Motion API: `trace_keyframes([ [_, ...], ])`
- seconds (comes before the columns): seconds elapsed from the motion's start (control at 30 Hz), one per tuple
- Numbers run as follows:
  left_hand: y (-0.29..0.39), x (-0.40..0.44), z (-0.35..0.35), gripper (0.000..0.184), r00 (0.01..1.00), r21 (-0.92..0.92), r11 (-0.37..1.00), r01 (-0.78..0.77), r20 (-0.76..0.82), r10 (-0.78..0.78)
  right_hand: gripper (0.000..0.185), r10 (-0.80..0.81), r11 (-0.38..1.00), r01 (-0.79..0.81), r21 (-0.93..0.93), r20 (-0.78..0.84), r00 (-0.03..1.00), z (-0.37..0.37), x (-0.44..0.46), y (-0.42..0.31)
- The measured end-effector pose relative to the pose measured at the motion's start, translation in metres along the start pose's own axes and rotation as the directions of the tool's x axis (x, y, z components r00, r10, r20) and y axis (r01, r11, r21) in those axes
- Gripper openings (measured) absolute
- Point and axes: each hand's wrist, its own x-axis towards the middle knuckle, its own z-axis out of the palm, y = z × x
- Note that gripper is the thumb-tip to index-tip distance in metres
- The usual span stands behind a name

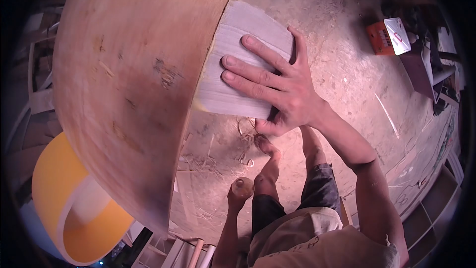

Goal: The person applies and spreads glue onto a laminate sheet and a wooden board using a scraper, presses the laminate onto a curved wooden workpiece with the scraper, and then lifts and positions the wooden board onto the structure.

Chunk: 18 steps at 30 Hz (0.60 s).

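My right hand (285, 87) spans a pale, lined piece (248, 25), three fingers spread across its face, the thumb at its lower edge and the little finger by its right edge. That piece lies against the straight edge of a large curved wooden sheet (134, 59), which fills the left of the view. Lower down, my left hand (237, 199) is closed round a small round container (243, 187), seen from above. The contents of the container are too small to make out.
A yellow curved shell (54, 178) stands at the lower left. An orange and white tin (389, 37) is at the upper right, beside a dark box (419, 69). Wood shavings (203, 161) lie on the floor near my feet. Shelving (431, 213) stands at the lower right.
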Motion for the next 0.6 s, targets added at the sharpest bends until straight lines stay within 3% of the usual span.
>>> trace_keyframes([
  [0.23, 0.008, 0.002, -0.009, 0.066, 0.999, 0.087, 0.996, 0.033, 0.001, -0.034, 0.061, 0.077, 0.997, -0.074, -0.025, 0.113, 0.991, -0.005, -0.003, -0.003],
  [0.37, 0.01, -0.003, -0.011, 0.068, 0.999, 0.025, 0.999, 0.03, -0.017, -0.029, 0.068, 0.137, 0.987, -0.121, -0.108, 0.159, 0.978, 0.001, -0.011, 0.017],
  [0.5, 0.02, -0.003, -0.005, 0.072, 0.997, 0.02, 0.997, 0.075, -0.012, -0.075, 0.07, 0.094, 0.99, -0.107, -0.097, -0.131, 0.987, -0.009, -0.014, 0.064],
  [0.6, 0.036, -0.006, 0.001, 0.071, 0.998, -0.004, 0.998, 0.056, -0.021, -0.056, 0.069, 0.009, 0.996, -0.03, -0.086, -0.229, 0.973, -0.014, 0.001, 0.083],
])
